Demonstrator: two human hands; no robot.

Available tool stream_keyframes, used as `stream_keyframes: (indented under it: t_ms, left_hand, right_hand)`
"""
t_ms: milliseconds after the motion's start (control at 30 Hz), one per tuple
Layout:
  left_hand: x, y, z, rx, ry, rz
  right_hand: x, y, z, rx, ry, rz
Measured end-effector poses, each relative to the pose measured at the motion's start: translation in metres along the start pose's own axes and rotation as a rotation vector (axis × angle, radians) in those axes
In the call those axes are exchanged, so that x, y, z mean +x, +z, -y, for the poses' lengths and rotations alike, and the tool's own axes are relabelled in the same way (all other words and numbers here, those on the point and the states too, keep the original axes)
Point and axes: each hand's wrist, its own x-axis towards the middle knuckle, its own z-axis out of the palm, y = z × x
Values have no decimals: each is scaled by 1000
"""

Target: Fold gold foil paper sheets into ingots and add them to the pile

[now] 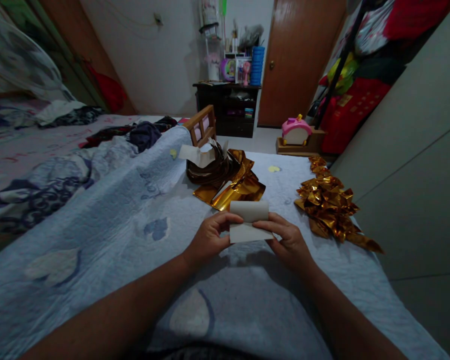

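Between my two hands is a sheet of white paper [249, 212], its far part curled over into a roll. My left hand [213, 231] pinches the left edge between thumb and fingers. On the opposite edge my right hand [288, 237] grips the sheet, thumb beneath and fingers on top. Just beyond lies a loose pile of gold foil sheets [243, 187], some showing a pale or dark side. To the right rests a heap of folded gold foil pieces [328, 200]. The underside of the held sheet is hidden.
A light blue quilt [135, 260] with heart patterns covers the bed. Rumpled clothes [144, 135] lie at the left, near a fan [18, 55]. A pink toy case [296, 131], a dark cabinet [225, 107] and a wooden door [300, 60] stand beyond. A pale panel [416, 165] borders the right.
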Motion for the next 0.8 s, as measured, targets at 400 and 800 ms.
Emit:
stream_keyframes:
  t_ms: [400, 800]
  left_hand:
    - [-1, -3, -4, 209, 124, 8]
    - [-1, -2, -3, 269, 130, -4]
  right_hand:
    - [4, 2, 9, 119, 126, -33]
    - [7, 2, 13, 615, 593, -52]
